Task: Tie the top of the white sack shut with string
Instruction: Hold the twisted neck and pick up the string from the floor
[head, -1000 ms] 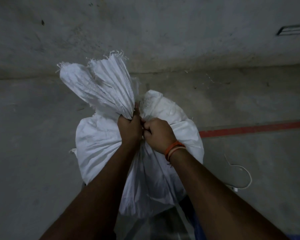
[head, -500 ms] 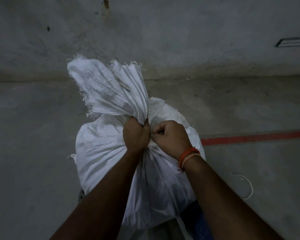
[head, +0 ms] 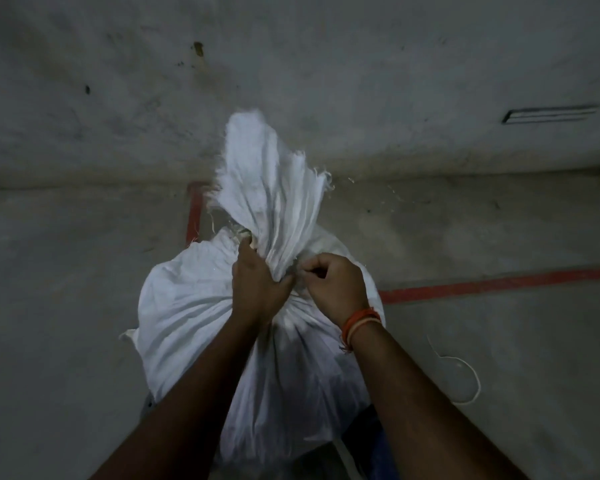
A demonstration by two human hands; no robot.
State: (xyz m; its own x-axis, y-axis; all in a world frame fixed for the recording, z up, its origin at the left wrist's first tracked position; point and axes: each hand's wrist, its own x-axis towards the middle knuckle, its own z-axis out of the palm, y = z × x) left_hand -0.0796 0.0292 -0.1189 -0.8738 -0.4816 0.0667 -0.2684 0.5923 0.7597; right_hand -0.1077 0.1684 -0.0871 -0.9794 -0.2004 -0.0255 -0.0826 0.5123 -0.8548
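Sack (head: 201,323) top now bunched narrower | left hand (head: 257,282) clamps neck | right hand (head: 333,285) fisted beside

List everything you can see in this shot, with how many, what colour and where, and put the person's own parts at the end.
Woven white sack: one, white, standing on the floor in the centre, its frayed top gathered into a bunch.
Loose string: one, pale, curled on the floor right of the sack.
Painted floor line: red, running right from behind the sack, with another stretch at the sack's upper left.
Concrete floor: grey, all around.
Wall: grey, stained, across the top.
Wristbands: orange and pale, on the right wrist.
Left hand: one, its grip closed around the sack's neck.
Right hand: one, fingers pinched beside the neck; what they hold is too small to tell.
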